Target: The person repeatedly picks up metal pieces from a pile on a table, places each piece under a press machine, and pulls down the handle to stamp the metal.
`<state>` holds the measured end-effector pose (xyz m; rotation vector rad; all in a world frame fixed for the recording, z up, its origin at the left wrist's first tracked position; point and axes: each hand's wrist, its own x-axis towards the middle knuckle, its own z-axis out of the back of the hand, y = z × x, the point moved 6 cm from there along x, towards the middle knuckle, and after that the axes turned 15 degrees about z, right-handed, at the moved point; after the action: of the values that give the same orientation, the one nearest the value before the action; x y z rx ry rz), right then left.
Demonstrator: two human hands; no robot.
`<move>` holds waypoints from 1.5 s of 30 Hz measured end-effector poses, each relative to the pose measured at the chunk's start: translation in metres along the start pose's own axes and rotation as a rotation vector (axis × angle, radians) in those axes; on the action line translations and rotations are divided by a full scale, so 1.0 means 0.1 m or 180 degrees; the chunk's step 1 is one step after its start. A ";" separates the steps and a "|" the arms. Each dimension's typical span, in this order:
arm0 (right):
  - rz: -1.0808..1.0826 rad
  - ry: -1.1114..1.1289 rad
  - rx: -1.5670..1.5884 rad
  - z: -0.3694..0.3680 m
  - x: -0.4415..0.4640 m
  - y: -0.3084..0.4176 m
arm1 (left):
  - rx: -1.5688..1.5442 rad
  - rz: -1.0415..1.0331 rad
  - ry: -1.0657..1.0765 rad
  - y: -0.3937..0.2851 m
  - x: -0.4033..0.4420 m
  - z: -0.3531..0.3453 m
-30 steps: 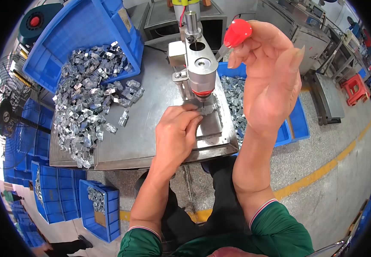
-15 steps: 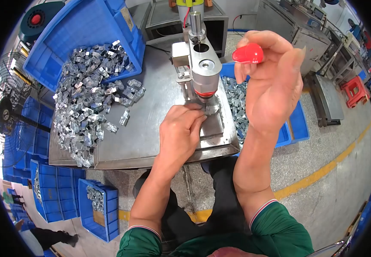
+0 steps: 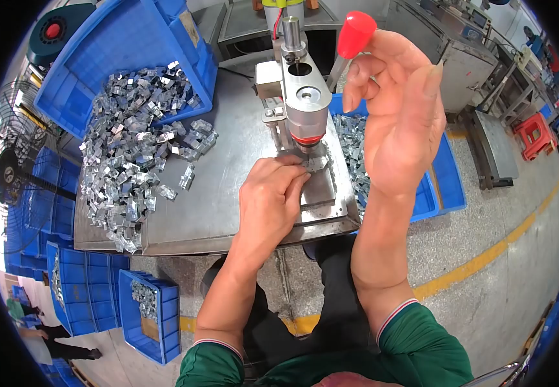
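Note:
Under the red-ringed head of a small bench press [image 3: 308, 119], my left hand [image 3: 271, 197] is closed in a pinch. Its fingertips are at a small shiny metal part [image 3: 318, 161] on the press base, and the fingers partly cover what they grip. My right hand [image 3: 402, 122] is raised to the right of the press, palm turned up, with fingers loosely curved and thumb apart. Its index finger lies against the red knob [image 3: 357, 33] of the press lever without wrapping round it. The lever's metal rod [image 3: 337, 72] slants down behind the fingers.
Many small metal parts [image 3: 128, 161] spill from a tipped blue bin [image 3: 115, 48] onto the steel table [image 3: 215, 193]. Another blue bin [image 3: 448, 177] with similar parts stands at the right. Blue crates [image 3: 150, 316], a fan [image 3: 9, 173] and another person [image 3: 53, 342] are at the left.
The red knob has swung up and away, its rod now showing. My right hand has shifted slightly up and left with it. My left hand stays in place.

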<state>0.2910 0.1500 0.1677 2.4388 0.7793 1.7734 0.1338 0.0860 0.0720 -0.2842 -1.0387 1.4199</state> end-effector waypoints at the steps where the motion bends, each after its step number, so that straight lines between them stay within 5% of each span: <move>1: -0.0038 0.0096 -0.0138 0.00 -0.01 -0.01 | 0.0022 -0.0005 0.0006 0.00 0.00 0.00; 45: 0.0003 0.0188 -0.0137 0.04 0.00 0.04 | 0.0083 0.0143 -0.0195 0.02 0.01 -0.02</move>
<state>0.2959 0.1473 0.1680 2.3708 0.7364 1.8502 0.1331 0.0884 0.0700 -0.2476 -1.0686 1.4893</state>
